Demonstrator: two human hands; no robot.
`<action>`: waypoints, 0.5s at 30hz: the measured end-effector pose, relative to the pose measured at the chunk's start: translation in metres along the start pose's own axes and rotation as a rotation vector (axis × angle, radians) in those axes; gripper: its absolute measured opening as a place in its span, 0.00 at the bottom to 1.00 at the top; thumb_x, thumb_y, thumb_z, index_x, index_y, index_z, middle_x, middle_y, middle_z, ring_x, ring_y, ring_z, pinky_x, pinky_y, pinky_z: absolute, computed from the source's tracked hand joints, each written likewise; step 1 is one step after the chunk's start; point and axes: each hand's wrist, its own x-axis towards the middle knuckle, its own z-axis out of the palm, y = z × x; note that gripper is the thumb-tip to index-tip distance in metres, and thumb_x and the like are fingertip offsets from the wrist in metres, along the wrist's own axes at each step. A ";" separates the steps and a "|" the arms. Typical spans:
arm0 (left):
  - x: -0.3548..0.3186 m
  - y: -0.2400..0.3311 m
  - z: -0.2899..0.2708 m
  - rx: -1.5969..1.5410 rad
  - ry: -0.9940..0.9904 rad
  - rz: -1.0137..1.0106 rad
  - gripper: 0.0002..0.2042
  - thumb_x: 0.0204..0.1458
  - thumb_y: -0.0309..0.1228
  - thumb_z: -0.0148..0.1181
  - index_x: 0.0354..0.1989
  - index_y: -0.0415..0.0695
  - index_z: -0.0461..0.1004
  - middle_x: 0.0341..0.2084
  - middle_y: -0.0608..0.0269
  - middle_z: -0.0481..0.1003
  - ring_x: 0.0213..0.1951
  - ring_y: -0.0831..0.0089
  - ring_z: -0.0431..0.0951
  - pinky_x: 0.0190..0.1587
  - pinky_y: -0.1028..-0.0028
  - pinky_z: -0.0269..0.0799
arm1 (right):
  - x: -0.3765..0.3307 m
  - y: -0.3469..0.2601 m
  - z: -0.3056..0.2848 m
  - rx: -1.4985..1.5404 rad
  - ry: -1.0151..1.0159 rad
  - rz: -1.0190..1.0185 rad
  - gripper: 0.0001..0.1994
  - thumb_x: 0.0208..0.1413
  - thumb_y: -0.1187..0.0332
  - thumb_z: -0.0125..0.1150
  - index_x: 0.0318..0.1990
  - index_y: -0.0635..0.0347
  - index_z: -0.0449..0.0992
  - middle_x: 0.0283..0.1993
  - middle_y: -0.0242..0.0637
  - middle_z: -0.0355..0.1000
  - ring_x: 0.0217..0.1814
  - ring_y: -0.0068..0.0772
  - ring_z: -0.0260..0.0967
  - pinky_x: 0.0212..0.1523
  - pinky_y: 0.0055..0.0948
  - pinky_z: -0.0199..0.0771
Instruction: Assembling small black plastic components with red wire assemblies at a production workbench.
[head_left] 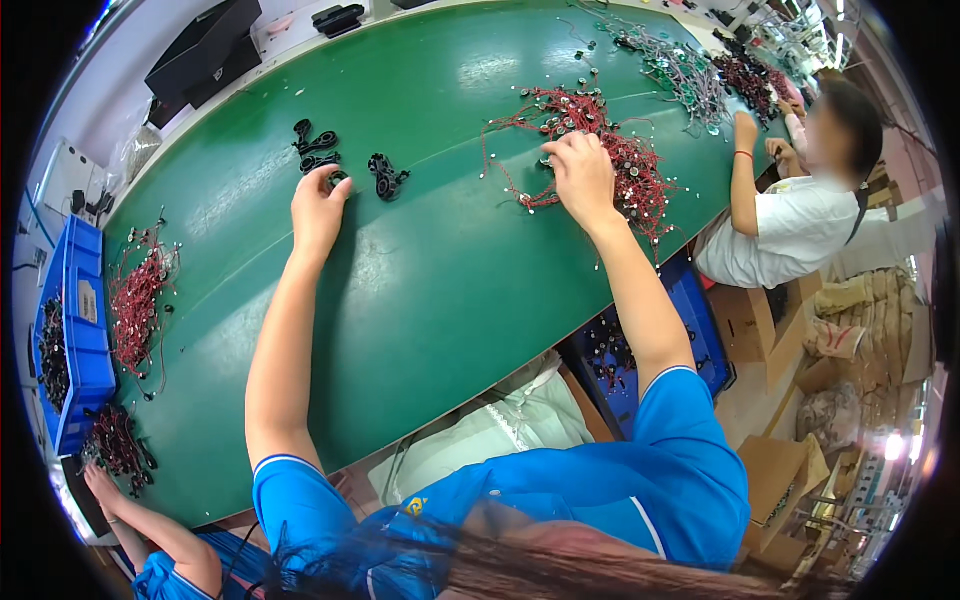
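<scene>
My left hand [320, 208] is over the middle-left of the green table, thumb and fingers closed on a small black part [339, 181] that shows at the fingertips. Just beyond it lie several black parts with rounded ends [316, 142], and another black cluster [384, 177] sits to its right. My right hand [583, 178] is at the left edge of a tangled pile of red-and-black wires [640, 182] with small round silver pieces. Its fingers are pinched together; what they hold, if anything, is mostly hidden.
A smaller red wire heap [140, 305] lies at left beside a blue bin [88, 330] of black parts. Co-workers sit at right, in a white shirt [795, 225], and at lower left, one hand [100, 487] by dark wires. A blue crate [705, 330] stands below the table edge.
</scene>
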 end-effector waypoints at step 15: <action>-0.111 0.029 -0.010 -0.672 -0.275 -0.162 0.14 0.55 0.21 0.53 0.51 0.43 0.71 0.27 0.66 0.71 0.23 0.82 0.67 0.25 0.84 0.62 | 0.040 -0.072 -0.023 -0.077 0.193 -0.297 0.03 0.48 0.69 0.61 0.31 0.54 0.74 0.35 0.29 0.70 0.42 0.32 0.66 0.50 0.35 0.61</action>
